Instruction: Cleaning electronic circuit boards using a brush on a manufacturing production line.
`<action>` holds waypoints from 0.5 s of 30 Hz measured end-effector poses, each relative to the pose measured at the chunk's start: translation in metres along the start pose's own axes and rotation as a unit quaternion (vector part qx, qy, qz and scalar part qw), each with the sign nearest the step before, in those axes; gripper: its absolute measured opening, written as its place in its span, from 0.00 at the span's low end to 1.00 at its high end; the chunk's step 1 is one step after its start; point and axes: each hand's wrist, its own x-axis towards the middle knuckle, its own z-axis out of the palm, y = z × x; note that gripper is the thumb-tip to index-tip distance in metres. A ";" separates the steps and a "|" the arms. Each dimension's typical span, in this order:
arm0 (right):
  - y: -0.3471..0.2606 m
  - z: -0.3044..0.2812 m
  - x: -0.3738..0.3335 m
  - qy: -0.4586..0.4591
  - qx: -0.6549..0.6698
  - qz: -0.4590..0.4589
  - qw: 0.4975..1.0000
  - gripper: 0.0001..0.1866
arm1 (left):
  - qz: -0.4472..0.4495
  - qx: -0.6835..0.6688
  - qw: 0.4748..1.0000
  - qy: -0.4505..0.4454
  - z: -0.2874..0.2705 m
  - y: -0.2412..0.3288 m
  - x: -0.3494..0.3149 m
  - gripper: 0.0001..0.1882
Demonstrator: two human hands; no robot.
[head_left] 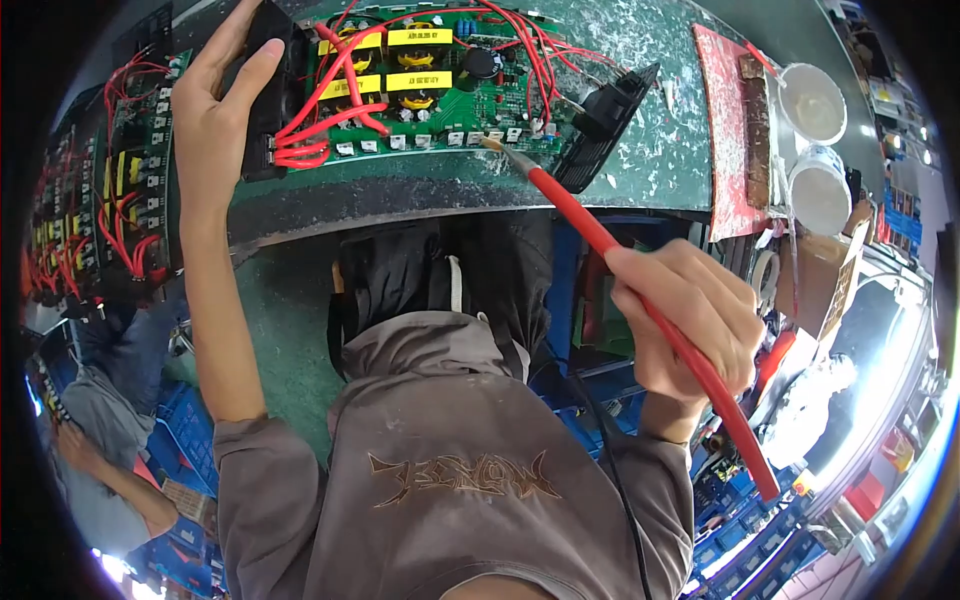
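Observation:
A green circuit board (pixel 440 125) lies on the bench, carrying yellow-wrapped transformers (pixel 420 60), thick red wires (pixel 300 130) and a row of small pale components along its near edge. My left hand (pixel 215 115) is closed on the black end panel (pixel 270 85) at the board's left end, thumb on top. My right hand (pixel 690 310) grips a paintbrush (pixel 585 225) by its long red handle. The brush tip meets the near edge of the board, right of the middle, beside the pale components. Another black slotted panel (pixel 605 130) stands tilted at the board's right end.
Several similar wired boards (pixel 100 190) stand at the left. On the right, a red board (pixel 725 130) smeared with white lies by two white tubs (pixel 812 105). White residue spots the green bench top (pixel 665 150). Another person's arm (pixel 110 475) shows at lower left.

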 end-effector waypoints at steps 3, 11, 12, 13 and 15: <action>0.010 0.004 0.004 0.007 0.000 -0.022 1.000 0.12 | -0.008 -0.004 1.000 -0.003 -0.001 -0.003 0.000 0.24; 0.008 -0.008 -0.005 0.035 0.004 -0.022 0.999 0.13 | -0.007 0.007 1.000 0.007 0.002 -0.002 0.000 0.23; 0.008 -0.009 -0.006 0.028 0.012 -0.014 0.999 0.13 | -0.003 0.011 1.000 0.011 0.001 -0.003 0.000 0.23; 0.008 -0.008 -0.005 0.029 0.012 -0.014 0.999 0.13 | -0.002 0.012 1.000 0.010 0.000 -0.004 -0.001 0.23; 0.011 -0.005 -0.004 0.012 -0.011 -0.019 1.000 0.13 | 0.001 0.014 1.000 0.007 0.002 -0.005 0.000 0.23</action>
